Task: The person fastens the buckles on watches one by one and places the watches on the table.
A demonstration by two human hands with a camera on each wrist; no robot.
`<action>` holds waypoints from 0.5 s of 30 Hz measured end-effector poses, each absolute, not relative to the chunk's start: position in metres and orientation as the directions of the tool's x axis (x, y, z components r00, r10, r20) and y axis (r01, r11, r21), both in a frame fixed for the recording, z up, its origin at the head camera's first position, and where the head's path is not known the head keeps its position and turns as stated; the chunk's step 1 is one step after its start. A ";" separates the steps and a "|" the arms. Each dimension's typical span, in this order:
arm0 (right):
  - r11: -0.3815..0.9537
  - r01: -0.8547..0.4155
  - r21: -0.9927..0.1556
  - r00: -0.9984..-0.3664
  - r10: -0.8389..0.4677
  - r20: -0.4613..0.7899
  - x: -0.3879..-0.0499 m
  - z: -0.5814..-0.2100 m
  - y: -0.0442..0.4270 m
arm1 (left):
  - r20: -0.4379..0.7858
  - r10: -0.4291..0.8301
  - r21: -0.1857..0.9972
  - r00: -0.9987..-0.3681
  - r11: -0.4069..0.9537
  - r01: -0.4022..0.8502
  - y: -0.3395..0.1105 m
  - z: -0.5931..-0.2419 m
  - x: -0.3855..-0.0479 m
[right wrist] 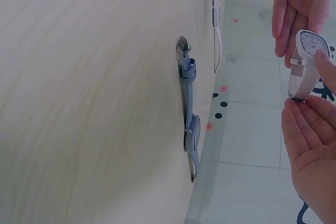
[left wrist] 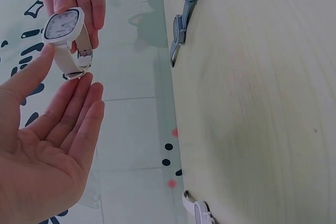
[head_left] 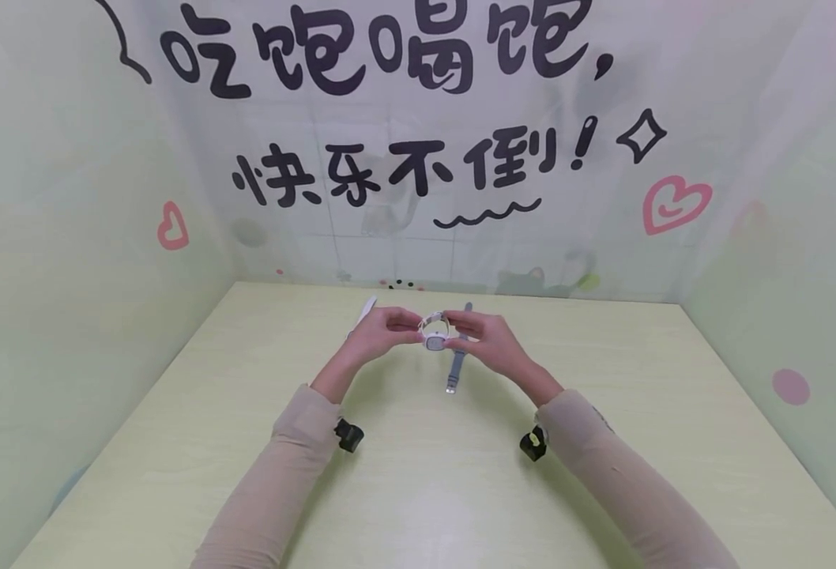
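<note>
A white wristwatch [head_left: 435,343] with a squarish dial and its strap closed into a loop is held up above the table between both hands. My left hand [head_left: 381,333] pinches its left side, thumb at the case [left wrist: 64,26] and fingertips at the strap. From the other side my right hand [head_left: 495,341] grips it the same way, its thumb against the case edge in the right wrist view. A grey-blue wristwatch [right wrist: 189,95] lies stretched out on the table, partly behind the right hand in the head view. Another white watch [head_left: 366,310] lies beyond the left hand, partly hidden by it.
The pale wood table [head_left: 418,490] is enclosed by a light printed backdrop [head_left: 418,253] at the back and both sides. Dark wrist cameras sit under each sleeve, one at the left cuff [head_left: 349,435] and one at the right cuff [head_left: 533,444].
</note>
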State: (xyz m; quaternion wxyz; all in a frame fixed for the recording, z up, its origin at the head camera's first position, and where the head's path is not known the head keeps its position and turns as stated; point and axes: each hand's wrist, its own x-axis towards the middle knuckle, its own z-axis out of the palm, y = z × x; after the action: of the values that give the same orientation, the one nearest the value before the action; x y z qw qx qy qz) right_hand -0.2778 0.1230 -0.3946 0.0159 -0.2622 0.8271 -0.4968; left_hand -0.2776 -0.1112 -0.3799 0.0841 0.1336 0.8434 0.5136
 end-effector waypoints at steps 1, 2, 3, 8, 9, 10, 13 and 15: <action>0.370 -0.419 -0.829 -0.861 -0.451 0.234 -0.278 -0.395 0.123 | -0.005 0.311 0.888 -0.950 0.439 0.139 -0.112 -0.381 -0.278; 0.372 -0.421 -0.827 -0.860 -0.454 0.234 -0.279 -0.395 0.122 | -0.006 0.309 0.886 -0.951 0.443 0.139 -0.112 -0.382 -0.278; 0.373 -0.423 -0.826 -0.859 -0.456 0.234 -0.279 -0.396 0.122 | -0.008 0.307 0.886 -0.952 0.444 0.136 -0.112 -0.383 -0.279; 0.387 -0.419 -0.822 -0.859 -0.463 0.220 -0.283 -0.400 0.119 | -0.026 0.298 0.887 -0.954 0.447 0.115 -0.112 -0.386 -0.280; 0.390 -0.419 -0.820 -0.858 -0.466 0.217 -0.283 -0.400 0.119 | -0.029 0.296 0.887 -0.955 0.448 0.112 -0.113 -0.387 -0.281; 0.391 -0.421 -0.819 -0.856 -0.470 0.216 -0.284 -0.401 0.119 | -0.029 0.295 0.885 -0.955 0.451 0.112 -0.113 -0.387 -0.281; 0.391 -0.416 -0.821 -0.856 -0.473 0.208 -0.284 -0.401 0.117 | -0.032 0.291 0.878 -0.956 0.466 0.112 -0.114 -0.389 -0.281; 0.394 -0.411 -0.822 -0.857 -0.476 0.200 -0.284 -0.401 0.116 | -0.036 0.289 0.873 -0.957 0.475 0.110 -0.114 -0.389 -0.281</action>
State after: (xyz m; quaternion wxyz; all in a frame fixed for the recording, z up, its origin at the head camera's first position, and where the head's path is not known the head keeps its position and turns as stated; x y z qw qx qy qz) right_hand -0.2838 0.1160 -0.4015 0.0336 -0.2656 0.8342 -0.4822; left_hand -0.2811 -0.1143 -0.3895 0.0894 0.1167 0.8540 0.4990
